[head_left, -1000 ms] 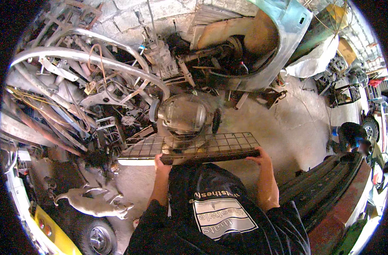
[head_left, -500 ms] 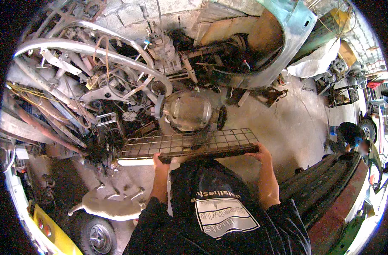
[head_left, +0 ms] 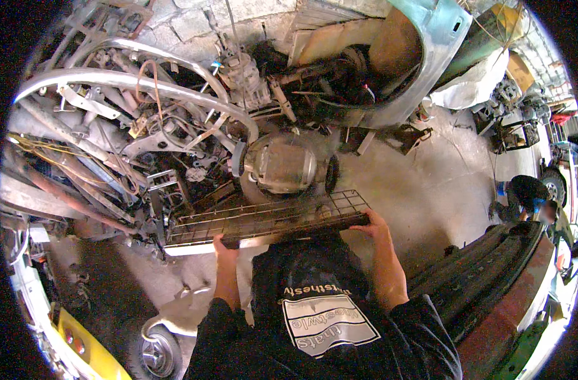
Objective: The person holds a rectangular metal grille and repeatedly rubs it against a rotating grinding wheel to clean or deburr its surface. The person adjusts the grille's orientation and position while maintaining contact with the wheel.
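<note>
Metal mesh makes up the rack (head_left: 301, 229) we've shifted leftward since a moment ago; our left hand (head_left: 226, 246) and right hand (head_left: 373, 227) grip its near edge, mesh stretching beyond.

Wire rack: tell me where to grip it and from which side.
Take the wire rack by its near long edge, from the person's side, probably best with hands spread apart. That edge looks solid against the open grid, and the rack is long, so two spaced grips should steady it. The left hand and right hand hold it so.
</note>
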Available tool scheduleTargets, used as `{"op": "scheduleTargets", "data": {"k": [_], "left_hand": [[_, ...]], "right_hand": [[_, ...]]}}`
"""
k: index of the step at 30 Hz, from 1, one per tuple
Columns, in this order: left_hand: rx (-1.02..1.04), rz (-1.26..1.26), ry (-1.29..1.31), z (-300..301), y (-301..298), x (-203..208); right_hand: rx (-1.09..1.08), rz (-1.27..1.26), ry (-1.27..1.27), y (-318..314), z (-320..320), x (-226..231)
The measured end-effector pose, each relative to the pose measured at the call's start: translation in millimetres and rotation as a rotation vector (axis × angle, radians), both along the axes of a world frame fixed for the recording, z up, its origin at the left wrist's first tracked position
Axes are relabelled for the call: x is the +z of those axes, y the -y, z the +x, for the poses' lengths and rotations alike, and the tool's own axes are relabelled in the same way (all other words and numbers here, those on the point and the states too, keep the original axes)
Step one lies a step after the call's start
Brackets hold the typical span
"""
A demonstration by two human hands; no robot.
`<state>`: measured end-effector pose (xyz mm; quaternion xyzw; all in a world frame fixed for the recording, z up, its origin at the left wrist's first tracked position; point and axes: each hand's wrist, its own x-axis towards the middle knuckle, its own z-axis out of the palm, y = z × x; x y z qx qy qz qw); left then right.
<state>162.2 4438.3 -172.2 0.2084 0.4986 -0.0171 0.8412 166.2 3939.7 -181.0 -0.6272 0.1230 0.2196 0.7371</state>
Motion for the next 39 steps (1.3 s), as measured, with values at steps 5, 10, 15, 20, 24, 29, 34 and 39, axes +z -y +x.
{"op": "scheduleTargets", "data": {"k": [5,10,15,20,24,29,34,39], "left_hand": [[0.116,0.036,-0.026,-10.6,-17.8,4.5],[0.092,0.073,-0.124,-24.5,-43.3,5.4],[0.008,0.092,-0.118,-41.1,-69.3,2.7],[0.014,0.09,-0.127,-40.9,-74.9,6.7],[0.119,0.138,-0.179,-32.6,-64.7,16.8],[0.077,0.04,-0.112,-24.3,-54.1,21.2],[0.04,0.068,0.069,-18.4,-37.0,14.4],[-0.024,0.017,-0.019,-6.3,-21.2,12.0]], "right_hand": [[0.292,-0.602,0.266,-15.9,2.9,0.8],[0.256,-0.492,-0.037,-36.8,13.9,1.0],[-0.053,0.113,-0.051,-54.6,13.8,-56.3],[0.1,0.026,0.079,-46.3,18.7,-115.4],[0.03,0.044,-0.039,-44.4,20.6,-123.1],[-0.019,0.047,-0.03,-37.8,13.7,-104.6],[0.083,-0.002,0.069,-18.4,14.5,-83.0],[-0.024,0.007,0.036,0.5,10.8,-71.3]]}}
